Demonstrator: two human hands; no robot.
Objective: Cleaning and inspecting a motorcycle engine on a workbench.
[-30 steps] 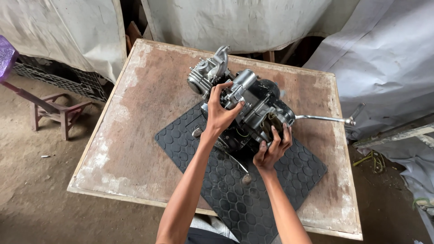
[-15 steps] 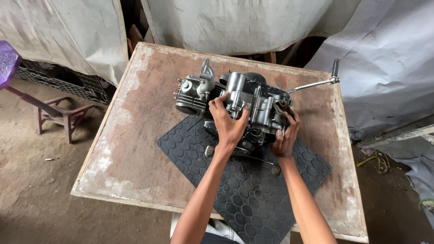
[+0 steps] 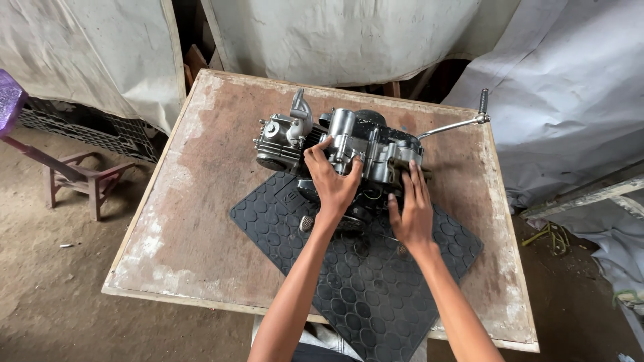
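Note:
A grey metal motorcycle engine lies on a black rubber mat on a worn wooden table. My left hand grips the engine's middle casing, fingers wrapped over its top. My right hand presses flat against the engine's right side, fingers spread. A long metal kick lever sticks out from the engine toward the table's far right edge. The cylinder head points left.
White tarpaulin sheets hang behind and to the right of the table. A small wooden stool stands on the dirt floor at left, next to a black plastic crate. A green cord lies on the ground at right.
The engine has been turned on the mat, its cylinder head swinging left and the kick lever swinging up toward the far right edge. Both hands stayed on it.

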